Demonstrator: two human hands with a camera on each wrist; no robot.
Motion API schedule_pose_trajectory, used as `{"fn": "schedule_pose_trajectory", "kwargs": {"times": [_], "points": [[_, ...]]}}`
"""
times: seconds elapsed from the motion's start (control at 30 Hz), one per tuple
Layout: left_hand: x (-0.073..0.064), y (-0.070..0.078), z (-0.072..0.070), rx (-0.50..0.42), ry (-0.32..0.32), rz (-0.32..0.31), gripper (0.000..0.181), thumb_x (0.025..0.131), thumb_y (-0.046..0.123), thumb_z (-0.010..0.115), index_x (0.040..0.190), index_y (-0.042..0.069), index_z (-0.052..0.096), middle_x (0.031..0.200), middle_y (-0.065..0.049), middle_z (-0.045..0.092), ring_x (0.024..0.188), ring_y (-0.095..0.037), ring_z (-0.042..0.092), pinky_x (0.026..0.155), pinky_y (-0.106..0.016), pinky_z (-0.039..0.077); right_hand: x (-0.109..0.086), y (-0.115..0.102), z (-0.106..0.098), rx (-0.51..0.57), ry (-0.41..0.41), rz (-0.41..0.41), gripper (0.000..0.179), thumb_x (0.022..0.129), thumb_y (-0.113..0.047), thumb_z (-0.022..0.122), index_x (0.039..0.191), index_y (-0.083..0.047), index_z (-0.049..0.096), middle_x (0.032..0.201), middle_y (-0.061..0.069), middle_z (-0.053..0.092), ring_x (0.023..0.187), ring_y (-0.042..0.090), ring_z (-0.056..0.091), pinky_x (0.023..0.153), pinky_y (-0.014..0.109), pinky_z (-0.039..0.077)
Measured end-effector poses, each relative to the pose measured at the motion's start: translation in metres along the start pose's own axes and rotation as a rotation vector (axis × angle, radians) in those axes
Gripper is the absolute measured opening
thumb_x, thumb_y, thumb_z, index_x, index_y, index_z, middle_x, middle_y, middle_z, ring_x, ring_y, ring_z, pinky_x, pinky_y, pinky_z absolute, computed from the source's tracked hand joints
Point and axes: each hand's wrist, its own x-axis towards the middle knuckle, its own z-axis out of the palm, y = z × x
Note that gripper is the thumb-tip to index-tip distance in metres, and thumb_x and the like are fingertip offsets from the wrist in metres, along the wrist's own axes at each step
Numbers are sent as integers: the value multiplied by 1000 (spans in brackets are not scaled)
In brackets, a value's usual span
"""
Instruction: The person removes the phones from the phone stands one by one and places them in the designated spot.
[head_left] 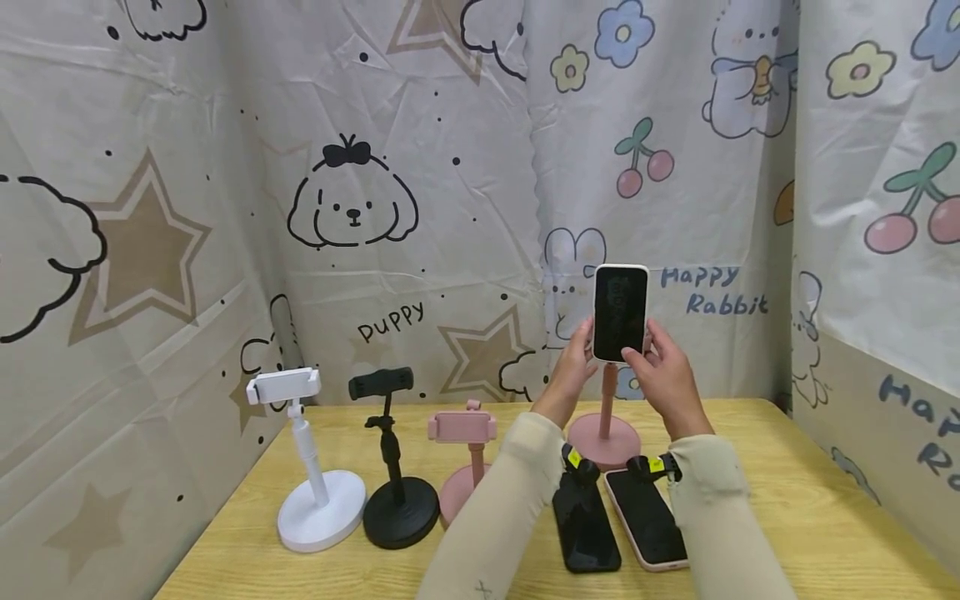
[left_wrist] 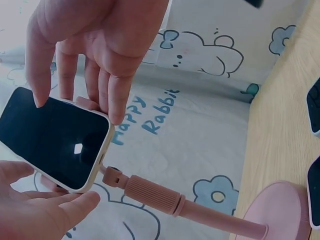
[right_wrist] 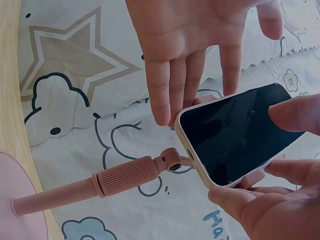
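A white-edged smartphone (head_left: pixel 620 310) with a dark screen sits upright in the clamp (right_wrist: pixel 252 178) of a pink phone stand (head_left: pixel 604 433). My left hand (head_left: pixel 572 367) touches the phone's left side with nearly straight fingers; its thumb is off the screen in the right wrist view. My right hand (head_left: pixel 667 375) holds the right side, the thumb over the lower screen and the fingers along the edge and clamp. The stand's ribbed neck (left_wrist: pixel 152 194) rises below the phone, and both hands partly hide the clamp.
To the left stand a white phone stand (head_left: pixel 322 510), a black one (head_left: pixel 401 512) and another pink one (head_left: pixel 462 427), partly behind the left sleeve. A black phone (head_left: pixel 587 525) and a pink-edged phone (head_left: pixel 647 517) lie on the wooden table (head_left: pixel 247 533). Printed curtains (head_left: pixel 480 208) surround it.
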Motion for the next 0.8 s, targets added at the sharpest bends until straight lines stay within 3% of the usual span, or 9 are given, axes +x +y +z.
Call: {"fn": "schedule_pose_trajectory", "kwargs": {"times": [0.23, 0.47, 0.63, 0.8], "points": [[-4, 1, -2, -35, -15, 14, 64, 99, 59, 26, 153, 23, 29, 156, -6, 29, 141, -28, 30, 113, -45, 27, -5, -2, -2, 26, -3, -26, 68, 99, -26, 54, 155, -17, 18, 157, 16, 23, 137, 35, 35, 104, 57, 33], [-11, 7, -4, -64, -13, 60, 61, 99, 56, 29, 152, 26, 31, 154, -4, 31, 140, -26, 32, 114, -40, 26, -12, -12, -4, 15, 3, -50, 66, 100, -26, 54, 155, -18, 19, 159, 10, 20, 136, 33, 37, 104, 52, 35], [-18, 17, -4, 0, -18, 104, 64, 95, 65, 29, 150, 33, 32, 152, 8, 34, 138, -16, 35, 113, -34, 28, -18, -18, -7, -52, 61, -111, 60, 100, -24, 53, 153, -20, 26, 155, 9, 29, 132, 32, 43, 101, 49, 39], [-31, 30, -4, 48, -32, 115, 63, 96, 65, 26, 150, 34, 33, 150, 8, 37, 135, -16, 39, 112, -33, 28, -24, -21, -12, -130, 139, -172, 54, 99, -23, 54, 150, -22, 35, 149, 6, 40, 124, 29, 52, 91, 33, 47]]}}
